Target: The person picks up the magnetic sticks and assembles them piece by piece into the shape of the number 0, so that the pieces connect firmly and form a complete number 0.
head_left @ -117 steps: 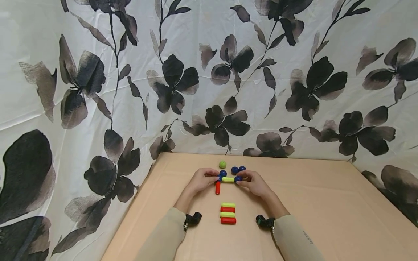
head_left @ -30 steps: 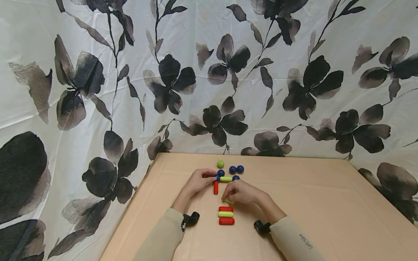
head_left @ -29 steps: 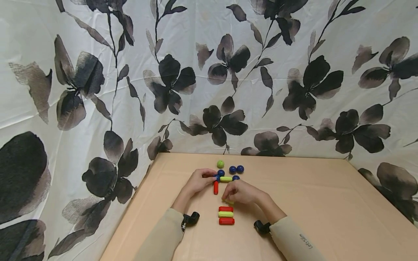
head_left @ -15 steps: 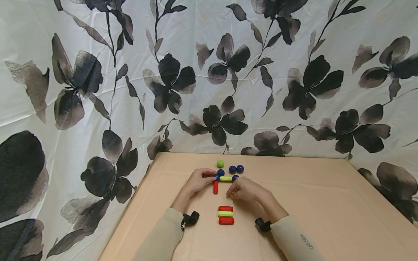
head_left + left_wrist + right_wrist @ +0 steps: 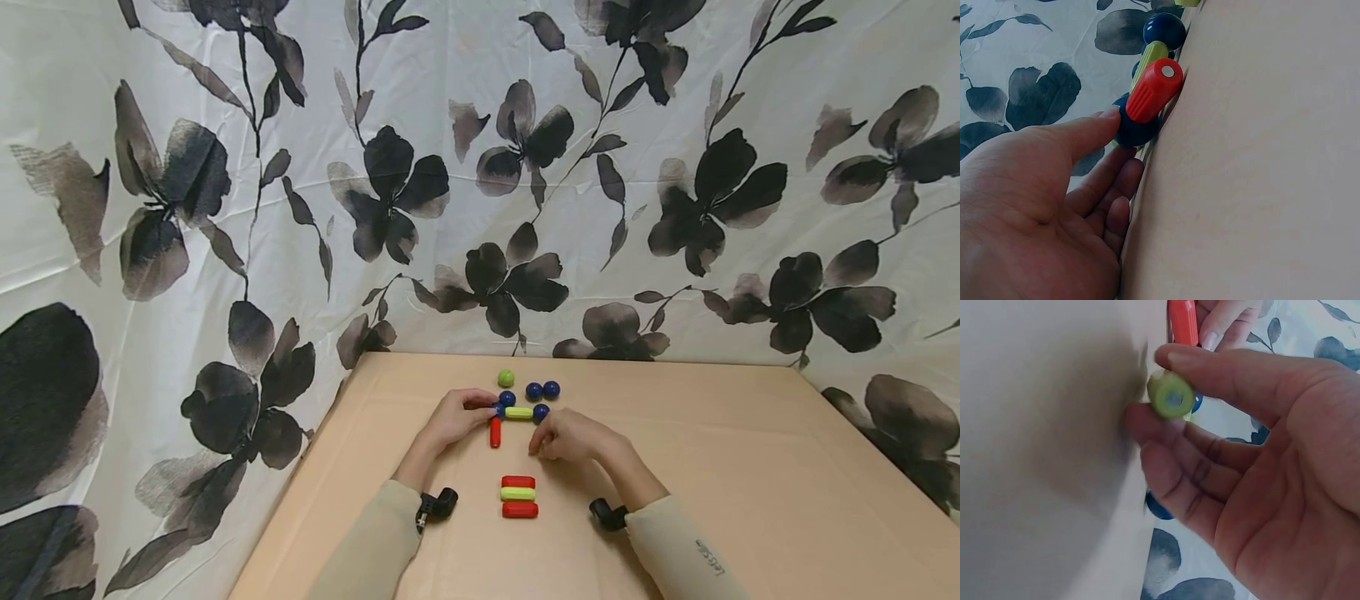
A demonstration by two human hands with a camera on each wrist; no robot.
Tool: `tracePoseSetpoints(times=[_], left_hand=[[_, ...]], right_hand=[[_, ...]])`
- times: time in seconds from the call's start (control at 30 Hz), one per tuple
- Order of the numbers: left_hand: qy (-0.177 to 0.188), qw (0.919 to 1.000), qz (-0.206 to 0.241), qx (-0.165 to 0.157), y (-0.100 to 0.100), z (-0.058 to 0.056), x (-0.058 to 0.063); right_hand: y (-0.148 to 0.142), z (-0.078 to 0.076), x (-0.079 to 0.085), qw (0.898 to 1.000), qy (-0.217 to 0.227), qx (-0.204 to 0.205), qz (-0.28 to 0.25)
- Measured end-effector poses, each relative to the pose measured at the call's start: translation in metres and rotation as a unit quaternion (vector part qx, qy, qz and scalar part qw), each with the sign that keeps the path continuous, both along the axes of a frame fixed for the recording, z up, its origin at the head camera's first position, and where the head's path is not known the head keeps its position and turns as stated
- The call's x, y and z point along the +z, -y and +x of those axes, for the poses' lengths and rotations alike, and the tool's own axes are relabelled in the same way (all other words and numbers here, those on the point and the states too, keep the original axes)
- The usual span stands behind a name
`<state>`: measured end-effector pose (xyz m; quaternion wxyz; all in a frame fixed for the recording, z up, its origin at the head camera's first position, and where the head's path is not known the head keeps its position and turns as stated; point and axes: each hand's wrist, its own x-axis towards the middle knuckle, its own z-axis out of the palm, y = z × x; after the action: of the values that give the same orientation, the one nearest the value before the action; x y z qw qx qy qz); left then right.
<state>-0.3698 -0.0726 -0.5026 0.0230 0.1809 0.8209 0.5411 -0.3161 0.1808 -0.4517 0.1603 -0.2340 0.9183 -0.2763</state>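
Note:
My left hand point(image 5: 456, 417) pinches a blue ball point(image 5: 1137, 132) between thumb and fingers. That ball joins a red magnetic rod point(image 5: 495, 432), pointing toward me, and a yellow-green rod point(image 5: 518, 412) running right to another blue ball point(image 5: 541, 412). One more blue ball point(image 5: 507, 399) sits just behind the held one. My right hand point(image 5: 573, 437) pinches a second yellow-green magnetic rod point(image 5: 1172, 395), its metal end facing the right wrist camera. In the head view the fingers hide this rod, close in front of the right-hand blue ball.
Nearer me lies a stack of two red rods point(image 5: 519, 510) with a yellow-green rod point(image 5: 518, 494) between them. Behind the joined pieces are a green ball point(image 5: 506, 378) and two loose blue balls point(image 5: 542, 390). A floral cloth point(image 5: 420, 275) hangs beyond the table point(image 5: 712, 467).
My right hand has let go of the right-hand blue ball, taken the top yellow-green rod from the stack, and moved it back and rightward toward that ball. My left hand has stayed put.

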Motion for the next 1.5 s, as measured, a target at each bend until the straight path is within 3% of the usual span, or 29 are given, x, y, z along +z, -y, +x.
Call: tracePoseSetpoints(times=[0.33, 0.77, 1.33, 1.5], left_hand=[[-0.001, 1.0000, -0.007, 0.002, -0.001, -0.004, -0.005], [-0.004, 1.0000, 0.000, 0.002, -0.002, -0.003, -0.003], [-0.007, 1.0000, -0.002, 0.003, -0.001, -0.004, -0.005], [-0.002, 1.0000, -0.001, 0.002, 0.000, -0.004, -0.005]], right_hand=[[-0.012, -0.009, 0.000, 0.998, -0.013, -0.008, -0.066], [-0.030, -0.020, -0.012, 0.992, 0.028, -0.041, -0.118], [-0.022, -0.019, -0.015, 0.993, 0.007, -0.027, -0.110], [-0.022, -0.017, -0.011, 0.993, 0.014, -0.040, -0.113]])
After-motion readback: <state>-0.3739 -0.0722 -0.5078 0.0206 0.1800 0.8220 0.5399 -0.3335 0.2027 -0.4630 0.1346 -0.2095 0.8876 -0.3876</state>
